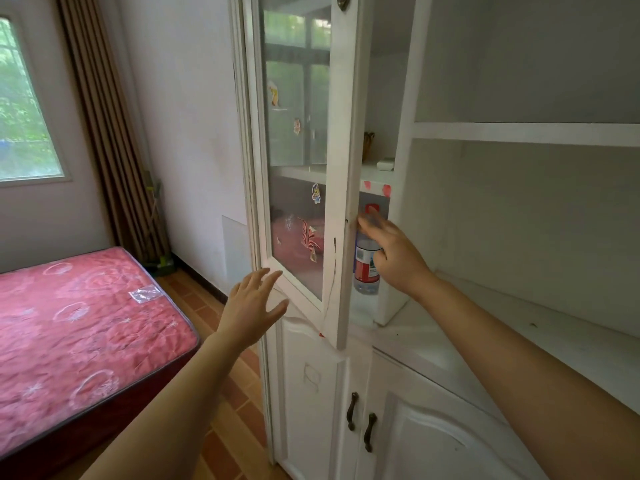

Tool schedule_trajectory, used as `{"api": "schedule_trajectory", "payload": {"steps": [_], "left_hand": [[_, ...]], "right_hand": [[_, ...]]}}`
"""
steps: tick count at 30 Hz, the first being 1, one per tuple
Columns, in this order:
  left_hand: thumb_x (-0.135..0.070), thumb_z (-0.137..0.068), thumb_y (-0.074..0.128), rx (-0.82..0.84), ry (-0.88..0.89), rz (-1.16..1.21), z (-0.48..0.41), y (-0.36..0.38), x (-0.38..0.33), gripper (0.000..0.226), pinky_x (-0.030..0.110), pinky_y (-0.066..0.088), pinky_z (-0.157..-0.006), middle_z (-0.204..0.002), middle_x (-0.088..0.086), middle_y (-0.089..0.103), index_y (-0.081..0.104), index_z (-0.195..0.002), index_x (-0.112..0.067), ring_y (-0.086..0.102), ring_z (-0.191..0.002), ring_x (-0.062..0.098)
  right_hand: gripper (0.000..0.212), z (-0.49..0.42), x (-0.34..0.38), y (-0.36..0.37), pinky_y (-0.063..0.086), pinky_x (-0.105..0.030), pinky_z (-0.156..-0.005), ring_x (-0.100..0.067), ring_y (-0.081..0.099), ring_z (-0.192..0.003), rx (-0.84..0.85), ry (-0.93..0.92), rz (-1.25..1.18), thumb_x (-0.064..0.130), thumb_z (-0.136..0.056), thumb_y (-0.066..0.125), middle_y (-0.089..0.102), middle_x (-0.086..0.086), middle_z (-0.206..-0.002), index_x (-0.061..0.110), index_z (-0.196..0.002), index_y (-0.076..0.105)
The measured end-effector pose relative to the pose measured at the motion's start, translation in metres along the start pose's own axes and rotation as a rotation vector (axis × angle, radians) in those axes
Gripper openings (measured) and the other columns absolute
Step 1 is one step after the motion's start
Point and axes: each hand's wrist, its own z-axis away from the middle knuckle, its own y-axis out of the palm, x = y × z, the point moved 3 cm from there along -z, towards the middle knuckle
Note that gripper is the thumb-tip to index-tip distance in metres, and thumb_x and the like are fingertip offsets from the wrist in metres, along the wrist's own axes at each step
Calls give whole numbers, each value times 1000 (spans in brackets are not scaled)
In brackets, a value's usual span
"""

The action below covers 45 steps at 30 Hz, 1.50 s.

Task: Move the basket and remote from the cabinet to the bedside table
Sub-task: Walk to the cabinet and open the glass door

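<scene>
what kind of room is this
Most likely a bedroom in a home. A bare red mattress lies at the left, brown curtains hang beside a window, and a tall white cabinet with a glass door stands against the wall.

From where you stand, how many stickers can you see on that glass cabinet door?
3 clearly: one high up, one just below it toward the door's right, and one lower, near the shelf line. The red shapes lower on the glass may be stickers or reflections; I cannot tell.

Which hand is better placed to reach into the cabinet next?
Right. The right hand is already at the opening beside the glass door; the left hand sits outside the door.
</scene>
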Motion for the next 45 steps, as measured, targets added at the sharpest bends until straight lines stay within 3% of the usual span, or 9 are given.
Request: {"api": "schedule_trajectory", "payload": {"steps": [11,21,25,31,35,40,45], "left_hand": [[-67,-80,39,183,48,28,7,20,-41,81,43,13,-114,-153,1,18,14,-144,-24,14,-140,21],[-56,-77,60,188,-14,131,-1,39,-69,96,45,25,-110,-145,6,36,5,-144,-14,35,-132,26],[-46,-81,61,151,-63,188,-3,44,-70,87,48,41,-100,-132,7,48,3,-141,-21,48,-120,30],[-37,-81,63,139,-120,258,-4,46,-72,84,42,56,-82,-119,8,55,1,-137,-29,61,-102,26],[-39,-79,66,107,-180,283,1,46,-73,90,41,56,-81,-122,10,56,0,-139,-24,62,-101,26],[-24,-80,67,37,-302,390,9,42,-69,81,42,58,-75,-123,10,53,11,-138,-23,62,-99,27],[-24,-77,69,60,-287,402,17,33,-53,76,41,59,-72,-112,6,57,18,-133,-22,64,-90,24]], "right_hand": [[61,3,13,6,24,-49,-113,-29,15,-142,35,32,31,1,-92,37,15,-3,-156,31,-142,21],[66,4,20,9,28,-52,-111,-30,13,-143,66,59,43,-1,-89,39,16,0,-155,32,-143,19],[69,6,23,10,36,-50,-107,-31,22,-140,73,50,33,0,-87,44,19,1,-155,31,-143,19],[67,7,26,11,35,-48,-108,-30,25,-139,72,42,37,3,-88,46,21,0,-154,30,-143,19],[68,8,34,12,34,-48,-109,-30,25,-139,72,22,27,1,-87,46,22,-1,-154,29,-143,19],[69,9,45,18,40,-46,-105,-29,25,-139,103,-32,18,4,-87,47,21,-3,-154,31,-143,17],[65,9,55,23,29,-43,-110,-24,20,-142,66,-84,-8,10,-88,51,25,-1,-153,32,-142,21]]}}
